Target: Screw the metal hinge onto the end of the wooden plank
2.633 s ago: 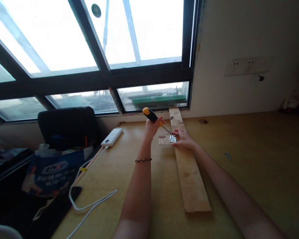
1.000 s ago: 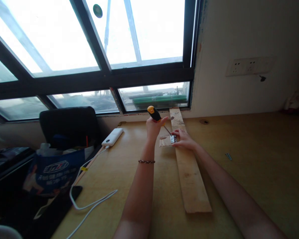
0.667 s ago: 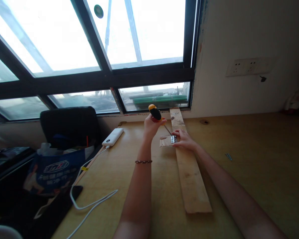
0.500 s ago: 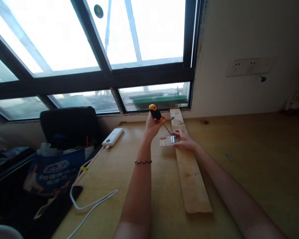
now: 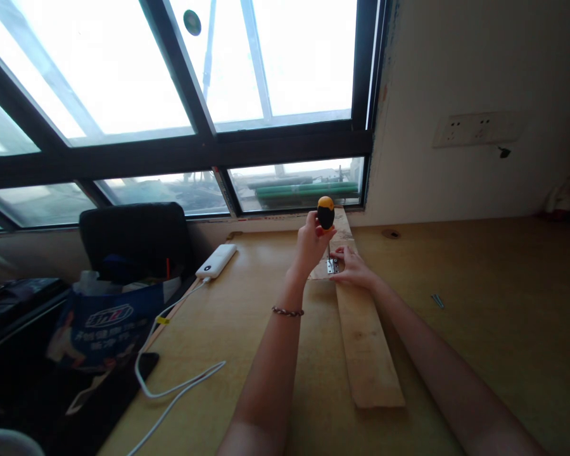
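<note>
My left hand is closed around the yellow and black handle of a screwdriver, which stands nearly upright. Its shaft is mostly behind the hand, and the tip is down by a small silver metal hinge. Thumb and fingers of my right hand hold the hinge from its right side, against the wood. Under it lie a long wooden board and a short wood piece that sticks out to the left. Whether a screw is under the tip is hidden.
Several loose screws lie on the table to the right. A white power bank with a white cable rests at the left edge. Beyond it stand a black chair and a blue bag. Windows rise behind.
My left hand has moved right, bringing the screwdriver from a slant to nearly upright above the hinge. My right hand stays at the hinge.
</note>
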### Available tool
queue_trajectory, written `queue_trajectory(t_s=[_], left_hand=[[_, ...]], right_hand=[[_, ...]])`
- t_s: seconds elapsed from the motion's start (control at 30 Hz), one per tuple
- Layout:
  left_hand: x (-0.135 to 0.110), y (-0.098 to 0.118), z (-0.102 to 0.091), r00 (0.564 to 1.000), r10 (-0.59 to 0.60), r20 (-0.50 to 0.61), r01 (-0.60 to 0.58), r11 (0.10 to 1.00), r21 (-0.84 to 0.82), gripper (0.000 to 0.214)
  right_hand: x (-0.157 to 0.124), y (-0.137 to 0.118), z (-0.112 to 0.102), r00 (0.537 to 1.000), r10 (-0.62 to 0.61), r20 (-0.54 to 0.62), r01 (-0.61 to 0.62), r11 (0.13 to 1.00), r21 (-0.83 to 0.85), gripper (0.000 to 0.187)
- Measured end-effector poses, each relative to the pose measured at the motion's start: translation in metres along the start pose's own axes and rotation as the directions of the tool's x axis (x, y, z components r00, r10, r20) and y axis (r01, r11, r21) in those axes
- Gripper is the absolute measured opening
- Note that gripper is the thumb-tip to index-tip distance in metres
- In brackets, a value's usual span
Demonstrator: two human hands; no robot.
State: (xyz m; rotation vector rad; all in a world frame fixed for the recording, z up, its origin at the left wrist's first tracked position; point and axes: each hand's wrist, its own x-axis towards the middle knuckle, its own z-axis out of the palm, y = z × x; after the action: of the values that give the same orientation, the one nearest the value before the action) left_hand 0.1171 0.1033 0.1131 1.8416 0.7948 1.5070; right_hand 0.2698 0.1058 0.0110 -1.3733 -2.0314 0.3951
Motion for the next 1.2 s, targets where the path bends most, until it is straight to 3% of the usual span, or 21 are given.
queue_trajectory(t_s=[0.2,0.43,0.67,0.8,0.97,1.1,1.2], left_hand=[[0.006,-0.015,-0.012,0.999,-0.033,0.010,0.033,0.999,-0.007,0.031],[0.004,-0.015,-0.007,0.995,-0.102,-0.020,0.102,0.995,-0.003,0.036],[0.003,-0.009,-0.012,0.997,-0.050,-0.062,0.061,0.981,0.184,0.028],[0.007,-0.009,-0.016,0.991,-0.122,-0.055,0.122,0.993,0.002,0.033],[0.007,-0.002,-0.027,0.966,-0.256,0.028,0.254,0.933,-0.256,0.041],[0.002,0.004,-0.043,0.943,-0.288,0.164,0.326,0.899,-0.294,0.029],[-0.003,0.009,-0.055,0.911,-0.269,0.313,0.364,0.881,-0.302,0.034]], right_hand=[[-0.002,-0.003,-0.004,1.000,-0.011,0.010,0.011,1.000,0.024,0.069],[-0.001,-0.004,-0.003,1.000,0.001,0.016,-0.002,1.000,0.011,0.071],[-0.001,-0.005,-0.003,1.000,0.004,0.017,-0.004,1.000,0.006,0.072],[-0.002,-0.005,-0.004,1.000,0.004,0.008,-0.004,1.000,0.016,0.069],[-0.003,-0.004,-0.004,1.000,-0.006,0.008,0.006,1.000,0.018,0.063],[-0.003,-0.005,-0.005,1.000,-0.011,0.016,0.011,1.000,0.003,0.061],[-0.004,-0.005,-0.006,1.000,-0.024,0.017,0.024,1.000,0.011,0.061]])
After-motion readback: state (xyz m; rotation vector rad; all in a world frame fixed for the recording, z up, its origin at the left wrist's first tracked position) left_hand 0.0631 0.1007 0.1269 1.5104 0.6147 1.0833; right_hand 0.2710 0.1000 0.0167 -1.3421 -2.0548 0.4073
